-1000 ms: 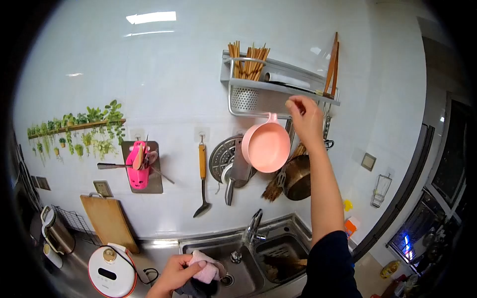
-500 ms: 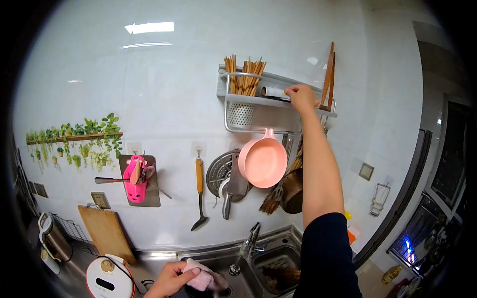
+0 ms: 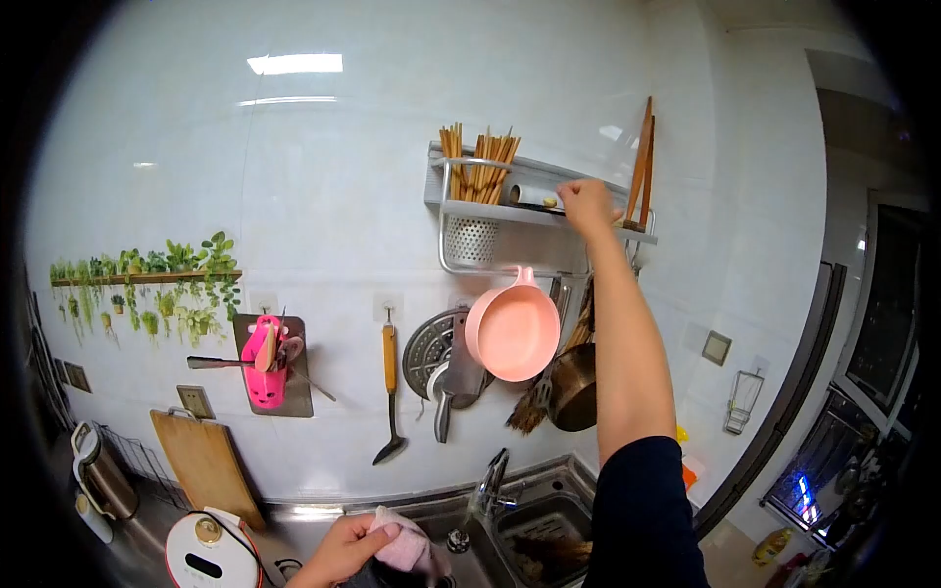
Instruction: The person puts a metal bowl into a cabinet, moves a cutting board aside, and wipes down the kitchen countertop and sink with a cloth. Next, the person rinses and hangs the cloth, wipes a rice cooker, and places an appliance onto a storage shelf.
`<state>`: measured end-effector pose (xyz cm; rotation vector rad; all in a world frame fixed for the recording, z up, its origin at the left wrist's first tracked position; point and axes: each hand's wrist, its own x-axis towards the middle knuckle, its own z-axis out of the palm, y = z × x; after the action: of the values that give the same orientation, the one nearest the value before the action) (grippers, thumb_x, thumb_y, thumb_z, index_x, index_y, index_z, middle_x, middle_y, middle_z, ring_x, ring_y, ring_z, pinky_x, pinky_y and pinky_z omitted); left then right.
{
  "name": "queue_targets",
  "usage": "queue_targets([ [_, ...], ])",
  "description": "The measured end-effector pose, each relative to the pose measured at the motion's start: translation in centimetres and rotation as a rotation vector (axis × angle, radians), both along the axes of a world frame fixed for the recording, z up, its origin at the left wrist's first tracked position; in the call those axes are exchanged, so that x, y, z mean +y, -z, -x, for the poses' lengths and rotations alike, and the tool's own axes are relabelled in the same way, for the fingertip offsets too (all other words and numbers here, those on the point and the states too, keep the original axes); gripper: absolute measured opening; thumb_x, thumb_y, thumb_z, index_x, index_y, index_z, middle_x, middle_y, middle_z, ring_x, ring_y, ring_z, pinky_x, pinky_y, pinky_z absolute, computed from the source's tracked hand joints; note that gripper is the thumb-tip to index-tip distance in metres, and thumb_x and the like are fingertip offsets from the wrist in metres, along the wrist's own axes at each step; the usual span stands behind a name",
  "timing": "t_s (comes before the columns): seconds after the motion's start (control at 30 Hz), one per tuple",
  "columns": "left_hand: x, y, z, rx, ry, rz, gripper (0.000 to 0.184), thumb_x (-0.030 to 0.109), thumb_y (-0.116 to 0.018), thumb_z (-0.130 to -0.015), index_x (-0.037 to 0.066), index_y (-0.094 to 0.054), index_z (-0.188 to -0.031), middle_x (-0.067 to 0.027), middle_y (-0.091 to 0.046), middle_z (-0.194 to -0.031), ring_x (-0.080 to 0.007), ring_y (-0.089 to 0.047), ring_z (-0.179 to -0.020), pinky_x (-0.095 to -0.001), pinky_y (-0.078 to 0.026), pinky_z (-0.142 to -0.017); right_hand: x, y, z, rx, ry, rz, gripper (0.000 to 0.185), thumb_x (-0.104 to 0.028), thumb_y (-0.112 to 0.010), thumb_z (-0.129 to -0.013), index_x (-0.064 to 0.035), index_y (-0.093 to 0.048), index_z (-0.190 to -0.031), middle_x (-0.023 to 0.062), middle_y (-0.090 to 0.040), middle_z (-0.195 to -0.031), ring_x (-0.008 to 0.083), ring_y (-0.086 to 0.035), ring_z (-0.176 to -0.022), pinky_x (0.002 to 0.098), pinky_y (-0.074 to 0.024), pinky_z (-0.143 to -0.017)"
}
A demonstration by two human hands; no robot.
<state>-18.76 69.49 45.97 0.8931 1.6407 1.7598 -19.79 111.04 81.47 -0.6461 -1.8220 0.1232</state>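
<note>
My left hand (image 3: 345, 551) is closed on a pale pink cloth (image 3: 404, 545) over the sink's left side, with a dark item partly hidden beneath it. My right hand (image 3: 588, 208) reaches up to the wall rack (image 3: 490, 212), its fingers curled together; whatever is between them, if anything, is hidden. Just left of those fingers, a small tan piece (image 3: 550, 202) shows beside a white roll (image 3: 529, 195) lying on the shelf. Chopsticks (image 3: 480, 169) stand in a perforated holder at the rack's left. A pink pan (image 3: 518, 328) hangs below.
Wooden tongs (image 3: 643, 167) stand at the rack's right end. A cleaver (image 3: 461, 363), a spatula (image 3: 390, 392) and a dark pot (image 3: 572, 387) hang on the wall. Below are the faucet (image 3: 489, 480), a cutting board (image 3: 204, 461) and a white appliance (image 3: 211, 554).
The view has tilted slightly upward. My right hand's fingertips have drawn a little away from the tan piece, which now shows apart from them. My left hand still holds the cloth.
</note>
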Motion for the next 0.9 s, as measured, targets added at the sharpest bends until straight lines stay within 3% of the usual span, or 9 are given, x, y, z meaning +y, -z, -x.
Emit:
queue_targets([
  [0.17,0.5,-0.4,-0.2,-0.074,0.125,-0.033,0.028,0.025,-0.053,-0.096,0.002,-0.063,-0.109,-0.0015,-0.065,-0.096,-0.0105,-0.059,-0.087,-0.0275,-0.047,-0.080,-5.6,4.0,-2.9,0.177,-0.567,-0.292,0.022,-0.024,-0.062,-0.084,-0.0058,-0.072,-0.089,0.0127,-0.069,-0.095,0.0261,-0.066,-0.083,0.0338,-0.0495,-0.070],
  [0.3,0.1,-1.7,0.4,0.059,0.286,0.106,0.033,0.030,-0.048,-0.099,0.005,-0.058,-0.117,0.0014,-0.062,-0.099,-0.0068,-0.054,-0.087,-0.0239,-0.046,-0.075,-14.8,13.7,-7.9,-0.431,-1.022,-0.283,0.026,-0.019,-0.072,-0.078,-0.0059,-0.070,-0.101,0.0087,-0.068,-0.104,0.0166,-0.061,-0.093,0.0327,-0.0472,-0.083],
  [0.37,0.2,-2.3,0.5,0.123,0.330,0.097,0.033,0.031,-0.047,-0.099,0.006,-0.058,-0.119,0.0027,-0.061,-0.096,-0.0050,-0.053,-0.082,-0.0216,-0.045,-0.070,-16.7,20.1,-7.8,-0.572,-1.303,-0.287,0.056,-0.017,-0.077,-0.074,-0.0060,-0.057,-0.125,0.0113,-0.063,-0.115,0.0209,-0.058,-0.108,0.0324,-0.0439,-0.095],
  [0.5,-0.3,-2.0,1.5,0.001,0.400,-0.030,0.035,0.030,-0.049,-0.098,0.003,-0.057,-0.119,-0.0004,-0.062,-0.104,-0.0072,-0.056,-0.091,-0.0243,-0.047,-0.079,-19.0,32.1,-7.1,-0.677,-1.904,0.598,0.094,-0.018,-0.081,-0.071,-0.0061,-0.026,-0.147,0.0138,-0.051,-0.133,0.0222,-0.047,-0.123,0.0354,-0.0337,-0.106],
  [0.57,-1.2,-2.5,2.6,-0.054,0.418,-0.100,0.034,0.029,-0.053,-0.097,0.001,-0.058,-0.116,-0.0022,-0.064,-0.104,-0.0082,-0.059,-0.092,-0.0251,-0.048,-0.081,-19.8,34.2,-7.6,-0.659,-1.892,0.747,0.077,-0.021,-0.080,-0.072,-0.0038,-0.043,-0.137,0.0120,-0.054,-0.126,0.0200,-0.051,-0.113,0.0328,-0.0390,-0.099],
  [0.63,-2.2,-2.5,4.4,-0.040,0.444,-0.117,0.034,0.027,-0.057,-0.095,0.000,-0.058,-0.116,-0.0029,-0.065,-0.102,-0.0079,-0.059,-0.089,-0.0246,-0.048,-0.080,-18.5,36.0,-7.3,-1.022,-1.641,0.926,0.057,-0.022,-0.081,-0.072,-0.0011,-0.057,-0.119,0.0075,-0.058,-0.112,0.0152,-0.055,-0.099,0.0293,-0.0436,-0.088],
  [0.67,-2.7,-2.8,4.7,-0.050,0.434,-0.104,0.034,0.027,-0.057,-0.095,0.000,-0.058,-0.116,-0.0029,-0.065,-0.102,-0.0079,-0.059,-0.089,-0.0246,-0.048,-0.080,-18.1,36.4,-7.3,-1.021,-1.656,0.939,0.057,-0.022,-0.081,-0.072,-0.0011,-0.057,-0.119,0.0075,-0.058,-0.112,0.0152,-0.055,-0.099,0.0293,-0.0436,-0.088],
  [0.73,-3.4,-3.6,4.8,-0.021,0.488,-0.099,0.034,0.023,-0.063,-0.091,-0.002,-0.059,-0.114,-0.0024,-0.066,-0.097,-0.0075,-0.060,-0.086,-0.0239,-0.049,-0.079,-17.5,35.8,-7.3,-0.931,-1.476,0.456,0.043,-0.019,-0.081,-0.071,-0.0005,-0.061,-0.105,0.0031,-0.060,-0.099,0.0116,-0.054,-0.088,0.0265,-0.0449,-0.078],
  [0.9,-4.7,-3.4,5.8,0.148,0.376,0.160,0.028,0.016,-0.070,-0.084,-0.001,-0.062,-0.104,-0.0001,-0.065,-0.087,-0.0063,-0.057,-0.080,-0.0227,-0.047,-0.074,-17.5,33.5,-8.6,-0.700,-1.549,0.800,0.047,-0.025,-0.079,-0.072,-0.0009,-0.059,-0.107,0.0074,-0.062,-0.094,0.0147,-0.057,-0.091,0.0285,-0.0457,-0.079],
])
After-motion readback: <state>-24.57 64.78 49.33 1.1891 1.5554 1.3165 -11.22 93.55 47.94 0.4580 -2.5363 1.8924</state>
